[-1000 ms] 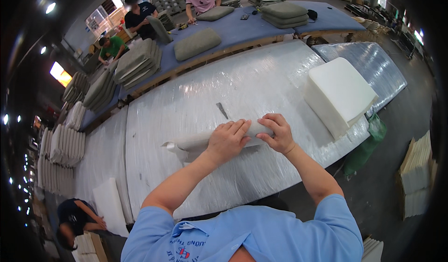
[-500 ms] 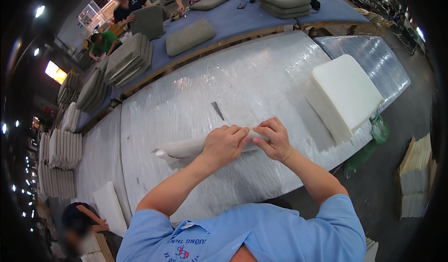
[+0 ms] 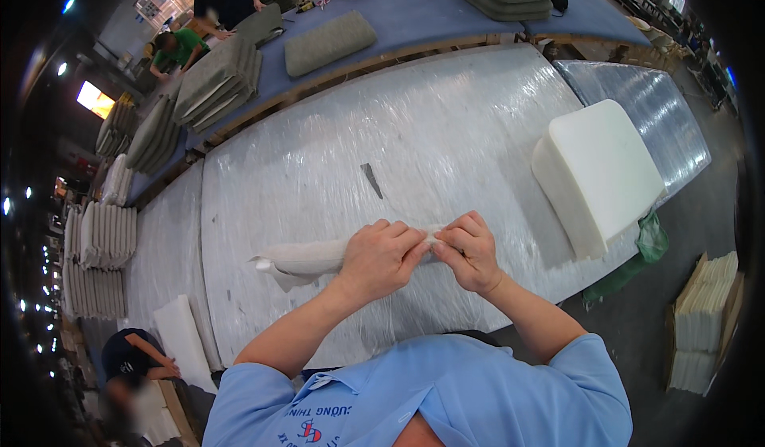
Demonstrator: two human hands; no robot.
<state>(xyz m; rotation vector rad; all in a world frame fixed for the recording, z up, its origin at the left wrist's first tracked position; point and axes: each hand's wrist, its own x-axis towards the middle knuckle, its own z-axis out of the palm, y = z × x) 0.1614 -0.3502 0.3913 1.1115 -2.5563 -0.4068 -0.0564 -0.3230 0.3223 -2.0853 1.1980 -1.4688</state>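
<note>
A long roll of thin off-white fabric [image 3: 299, 259] lies on the film-covered table, its loose flap curling at the left end. Wrapped around the roll near its right end is my left hand [image 3: 382, 257]. My right hand [image 3: 468, 252] pinches the right tip, its fingertips meeting those of the left. The palms and fingers hide part of the fabric there. Beyond my hands lies a narrow dark grey tapered scrap [image 3: 371, 181], touched by neither.
A thick stack of white foam pads [image 3: 610, 168] stands on the table's right side. Grey cushions [image 3: 331, 43] lie on the blue table [image 3: 430, 25] across, where co-workers stand. A person [image 3: 139, 359] bends beside a white panel [image 3: 185, 339] at lower left.
Both hands stay on the fabric roll; my right fingers have shifted to pinch its end more tightly. Across the table, a co-worker has lowered an upright grey cushion. The view has tilted slightly.
</note>
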